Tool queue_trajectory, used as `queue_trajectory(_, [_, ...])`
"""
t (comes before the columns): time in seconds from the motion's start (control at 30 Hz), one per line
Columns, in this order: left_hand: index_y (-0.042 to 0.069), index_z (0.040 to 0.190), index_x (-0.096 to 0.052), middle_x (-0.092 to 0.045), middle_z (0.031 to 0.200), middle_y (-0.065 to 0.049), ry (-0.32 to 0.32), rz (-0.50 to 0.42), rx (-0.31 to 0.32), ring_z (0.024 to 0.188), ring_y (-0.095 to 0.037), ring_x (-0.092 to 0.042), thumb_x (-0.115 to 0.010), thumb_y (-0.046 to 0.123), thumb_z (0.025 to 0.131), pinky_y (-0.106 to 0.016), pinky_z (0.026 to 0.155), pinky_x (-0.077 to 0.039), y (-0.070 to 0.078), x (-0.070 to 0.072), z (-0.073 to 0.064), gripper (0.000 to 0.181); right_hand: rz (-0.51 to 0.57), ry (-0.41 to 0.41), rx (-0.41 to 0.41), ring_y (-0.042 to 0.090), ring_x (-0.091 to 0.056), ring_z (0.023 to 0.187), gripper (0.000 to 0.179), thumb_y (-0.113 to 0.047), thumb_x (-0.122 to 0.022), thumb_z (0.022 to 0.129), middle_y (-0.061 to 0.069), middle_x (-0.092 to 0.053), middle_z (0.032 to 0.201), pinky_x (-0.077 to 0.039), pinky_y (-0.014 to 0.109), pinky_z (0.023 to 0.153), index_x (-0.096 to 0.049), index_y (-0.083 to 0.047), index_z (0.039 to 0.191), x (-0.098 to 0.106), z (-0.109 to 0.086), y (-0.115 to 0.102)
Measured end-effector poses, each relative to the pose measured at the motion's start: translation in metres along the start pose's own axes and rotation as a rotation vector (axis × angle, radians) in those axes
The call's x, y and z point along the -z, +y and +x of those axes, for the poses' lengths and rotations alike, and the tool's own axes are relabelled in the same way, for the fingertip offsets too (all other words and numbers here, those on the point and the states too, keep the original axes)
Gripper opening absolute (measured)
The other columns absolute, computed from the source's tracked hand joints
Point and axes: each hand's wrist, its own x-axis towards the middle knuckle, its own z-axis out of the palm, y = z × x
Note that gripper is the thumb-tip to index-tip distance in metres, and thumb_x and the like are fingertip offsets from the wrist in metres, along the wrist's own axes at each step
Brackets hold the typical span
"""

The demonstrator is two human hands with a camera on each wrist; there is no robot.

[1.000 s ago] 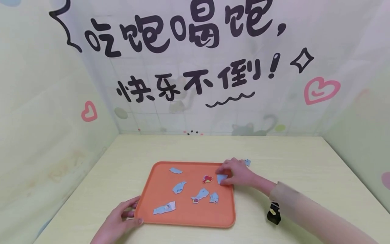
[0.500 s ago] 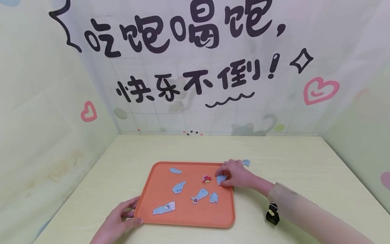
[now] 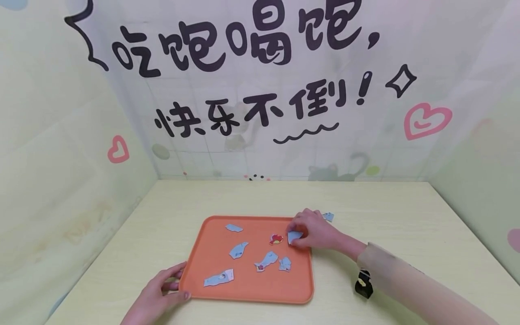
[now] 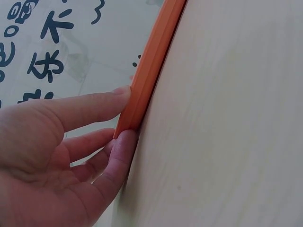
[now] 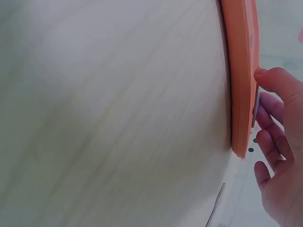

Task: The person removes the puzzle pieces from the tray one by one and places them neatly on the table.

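An orange tray lies on the table with several thin, irregular pale-blue puzzle pieces on it. My left hand holds the tray's left edge near the front corner; in the left wrist view the thumb is at the rim and the fingers are at the corner. Over the tray's back right corner, my right hand pinches a light-blue puzzle piece between thumb and fingers. The right wrist view shows that piece edge-on, close over the tray. A red and yellow puzzle piece lies just left of the right hand.
Another blue puzzle piece lies on the table behind the right hand, partly hidden by it. Near the right forearm a small black object hangs below the sleeve. A printed cloth wall stands behind the table.
The right hand and its puzzle piece have shifted only slightly over the tray's corner. The left hand and the tray have stayed in place.
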Motion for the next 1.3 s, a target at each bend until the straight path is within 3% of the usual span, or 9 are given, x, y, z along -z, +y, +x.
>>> queue_trajectory(0.47, [0.006,0.146,-0.046,-0.059,0.128,-0.01,0.002,0.014,-0.007,0.105,-0.019,-0.063,-0.083,0.019,0.078,-0.035,0.087,-0.053,0.001,-0.001,0.0,0.079,0.032,0.026,-0.02,0.011,-0.051,0.093,0.028,-0.028,-0.08,0.081,-0.011,-0.071,0.099,-0.034,0.038,0.086,-0.075,-0.018,0.107,0.014,-0.004,0.0])
queue_trajectory(0.73, [0.007,0.146,-0.046,-0.06,0.128,-0.01,0.004,0.019,0.009,0.104,-0.018,-0.062,-0.083,0.02,0.078,-0.036,0.086,-0.053,0.001,-0.001,0.0,0.078,0.028,0.114,0.041,0.019,-0.054,0.097,0.03,-0.021,-0.083,0.079,-0.006,-0.074,0.103,-0.032,0.037,0.084,-0.076,-0.016,0.107,0.028,-0.011,0.017])
queue_trajectory(1.3, [0.006,0.146,-0.046,-0.059,0.133,-0.014,0.0,0.032,0.008,0.103,-0.018,-0.06,-0.083,0.022,0.079,-0.035,0.086,-0.052,0.001,-0.002,0.002,0.078,0.003,0.244,0.044,0.019,-0.053,0.098,0.032,-0.013,-0.084,0.075,0.002,-0.074,0.104,-0.027,0.035,0.081,-0.075,-0.01,0.106,0.056,-0.039,0.069])
